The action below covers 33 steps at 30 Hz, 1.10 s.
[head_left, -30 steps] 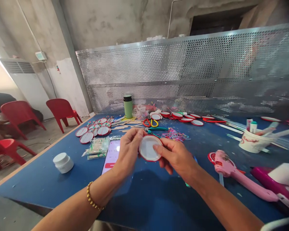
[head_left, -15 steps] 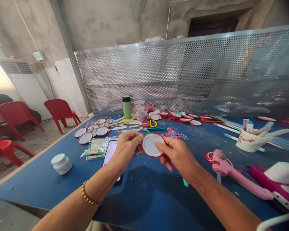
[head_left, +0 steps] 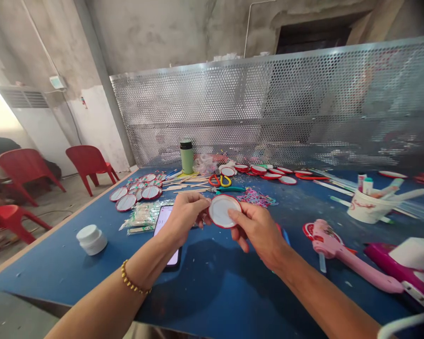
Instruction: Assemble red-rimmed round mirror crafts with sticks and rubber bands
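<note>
— Across the blue desk point(head_left: 74, 268), what matters most for working this piece?

— Keeping it up in the air and steady. The white disc with the red rim point(head_left: 225, 211) is held above the middle of the desk, between both hands, well clear of the phone point(head_left: 165, 221) lying under the left wrist.

— How do the hands sit?

— The left hand point(head_left: 187, 214) pinches the disc's left edge, fingers closed on the rim. The right hand point(head_left: 259, 230) grips the lower right edge, thumb across the white face. Both are grasping the disc.

— Any advice?

— I judge that it pays to hold by the rim only, turn the disc a little at a time, and press evenly so the red edging stays flat.

— And the smaller things?

— The pink glue gun point(head_left: 342, 252) lies near on the right; finished discs point(head_left: 137, 192) lie far left; scissors point(head_left: 219, 180) further back.
</note>
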### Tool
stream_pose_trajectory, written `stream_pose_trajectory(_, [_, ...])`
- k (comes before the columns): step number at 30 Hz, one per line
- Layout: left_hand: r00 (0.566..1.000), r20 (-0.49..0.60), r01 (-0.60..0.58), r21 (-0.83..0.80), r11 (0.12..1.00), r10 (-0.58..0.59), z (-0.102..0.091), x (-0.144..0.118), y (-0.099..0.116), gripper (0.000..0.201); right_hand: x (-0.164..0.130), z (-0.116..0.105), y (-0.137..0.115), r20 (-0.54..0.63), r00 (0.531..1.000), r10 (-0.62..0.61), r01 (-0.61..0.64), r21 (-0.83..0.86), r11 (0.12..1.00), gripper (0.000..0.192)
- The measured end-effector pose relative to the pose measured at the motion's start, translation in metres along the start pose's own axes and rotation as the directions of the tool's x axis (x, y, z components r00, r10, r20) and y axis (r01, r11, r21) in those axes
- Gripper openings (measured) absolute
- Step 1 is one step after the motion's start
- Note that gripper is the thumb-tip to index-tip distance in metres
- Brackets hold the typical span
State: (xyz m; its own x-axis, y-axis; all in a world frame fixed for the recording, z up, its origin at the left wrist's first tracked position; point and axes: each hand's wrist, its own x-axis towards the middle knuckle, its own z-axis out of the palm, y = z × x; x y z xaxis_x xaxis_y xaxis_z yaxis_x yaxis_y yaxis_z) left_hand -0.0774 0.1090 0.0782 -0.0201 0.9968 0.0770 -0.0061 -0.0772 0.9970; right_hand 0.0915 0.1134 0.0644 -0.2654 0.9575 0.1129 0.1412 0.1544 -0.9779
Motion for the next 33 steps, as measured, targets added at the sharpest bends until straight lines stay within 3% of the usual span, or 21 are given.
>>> stream_pose_trajectory(7, [0.995, 0.076, 0.072, -0.030, 0.997, -0.069, -0.006, 0.004, 0.004, 0.012, 0.001, 0.006, 0.003, -0.036, 0.999, 0.012, -0.009, 0.071, 0.997, 0.030])
stream_pose_trajectory(12, [0.989, 0.144, 0.014, -0.144, 0.989, 0.007, -0.002, 0.003, 0.002, 0.018, 0.003, 0.008, 0.006, -0.110, 0.994, 0.002, 0.020, 0.194, 0.981, 0.029])
stream_pose_trajectory(17, [0.981, 0.192, -0.036, -0.023, 0.999, 0.040, 0.008, -0.004, -0.004, 0.022, 0.002, 0.010, 0.007, -0.177, 0.984, -0.030, 0.064, 0.191, 0.980, 0.028])
stream_pose_trajectory(21, [0.986, 0.167, -0.017, -0.017, 1.000, 0.019, 0.012, -0.006, -0.008, 0.019, -0.003, 0.017, 0.008, -0.093, 0.993, -0.071, 0.088, 0.188, 0.978, 0.035])
stream_pose_trajectory(28, [0.990, -0.012, -0.142, -0.106, 0.984, 0.141, 0.002, 0.002, -0.006, 0.020, -0.005, 0.022, 0.003, 0.034, 0.999, -0.015, -0.002, 0.456, 0.890, 0.038])
stream_pose_trajectory(33, [0.987, -0.036, -0.157, -0.078, 0.984, 0.155, -0.002, 0.005, -0.004, 0.018, -0.004, 0.022, 0.006, 0.127, 0.992, 0.015, -0.070, 0.437, 0.897, 0.035])
